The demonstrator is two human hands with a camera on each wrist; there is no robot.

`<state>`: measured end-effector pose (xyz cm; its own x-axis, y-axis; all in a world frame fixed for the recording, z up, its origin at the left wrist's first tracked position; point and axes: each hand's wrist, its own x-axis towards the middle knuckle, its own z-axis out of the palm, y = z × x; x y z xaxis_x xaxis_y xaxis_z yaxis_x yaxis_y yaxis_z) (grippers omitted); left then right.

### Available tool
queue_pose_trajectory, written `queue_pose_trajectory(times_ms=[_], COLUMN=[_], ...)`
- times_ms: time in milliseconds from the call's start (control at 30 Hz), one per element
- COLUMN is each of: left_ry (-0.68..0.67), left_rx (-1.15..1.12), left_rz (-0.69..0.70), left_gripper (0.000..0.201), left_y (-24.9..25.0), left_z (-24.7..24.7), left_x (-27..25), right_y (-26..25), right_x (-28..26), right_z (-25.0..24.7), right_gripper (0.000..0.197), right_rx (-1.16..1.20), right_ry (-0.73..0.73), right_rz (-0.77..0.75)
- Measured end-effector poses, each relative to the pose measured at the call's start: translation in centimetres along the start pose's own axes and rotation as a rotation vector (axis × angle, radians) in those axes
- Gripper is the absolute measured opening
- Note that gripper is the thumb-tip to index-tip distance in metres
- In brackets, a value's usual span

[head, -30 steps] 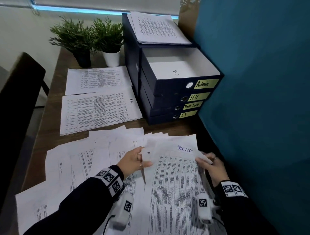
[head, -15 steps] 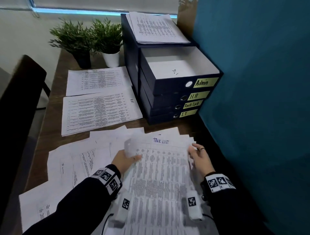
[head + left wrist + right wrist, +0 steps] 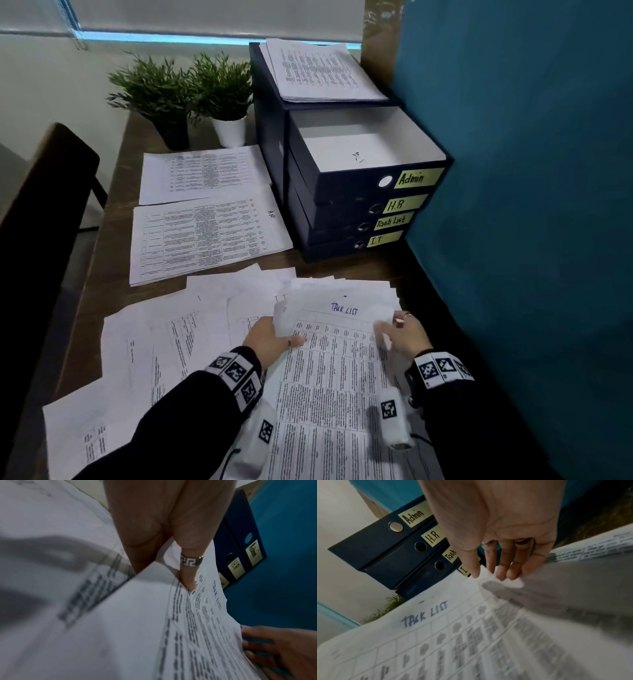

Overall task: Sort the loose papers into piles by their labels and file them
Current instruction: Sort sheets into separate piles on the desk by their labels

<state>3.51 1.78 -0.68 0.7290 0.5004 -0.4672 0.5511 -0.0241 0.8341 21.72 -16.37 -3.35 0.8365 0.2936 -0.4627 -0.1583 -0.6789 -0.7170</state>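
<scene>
A printed sheet marked "TASK LIST" (image 3: 344, 310) lies on top of the loose papers (image 3: 154, 342) at the near edge of the desk. My left hand (image 3: 289, 339) pinches its upper left edge, with the ringed thumb (image 3: 187, 582) on top and the fingers underneath. The corner curls up there. At the upper right corner, which is bent up, my right hand (image 3: 388, 330) pinches the sheet between thumb and fingers (image 3: 501, 574). Behind stand stacked dark file boxes labelled Admin (image 3: 416, 178), H.R (image 3: 399, 205), Task List (image 3: 390, 222) and IT (image 3: 376, 240). The Admin box is open on top.
A sorted pile marked HR (image 3: 205, 236) lies left of the boxes, with another pile (image 3: 202, 173) behind it. A third pile (image 3: 322, 70) rests on the rear boxes. Two potted plants (image 3: 191, 89) stand at the back. A teal partition (image 3: 531, 205) closes the right side, and a dark chair (image 3: 41, 212) stands on the left.
The Task List sheet has swung from tilted to square and slid left, away from the partition. Both hands have shifted with it and now hold its top corners.
</scene>
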Motion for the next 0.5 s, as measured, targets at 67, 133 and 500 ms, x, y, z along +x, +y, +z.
queue_pose_trajectory(times_ms=[67, 133, 500], left_ry=[0.042, 0.087, 0.279], left_rx=[0.078, 0.041, 0.293], left_rz=[-0.002, -0.036, -0.220], left_gripper=[0.016, 0.020, 0.019], left_y=[0.0, -0.4, -2.2], left_z=[-1.1, -2.9, -10.8], left_x=[-0.1, 0.0, -0.6], right_y=[0.1, 0.2, -1.8], right_x=[0.0, 0.1, -1.5], right_z=[-0.2, -0.4, 2.0], right_gripper=[0.013, 0.012, 0.033], right_rx=[0.030, 0.036, -0.093], right_ry=[0.068, 0.099, -0.038], right_rz=[-0.025, -0.054, -0.091])
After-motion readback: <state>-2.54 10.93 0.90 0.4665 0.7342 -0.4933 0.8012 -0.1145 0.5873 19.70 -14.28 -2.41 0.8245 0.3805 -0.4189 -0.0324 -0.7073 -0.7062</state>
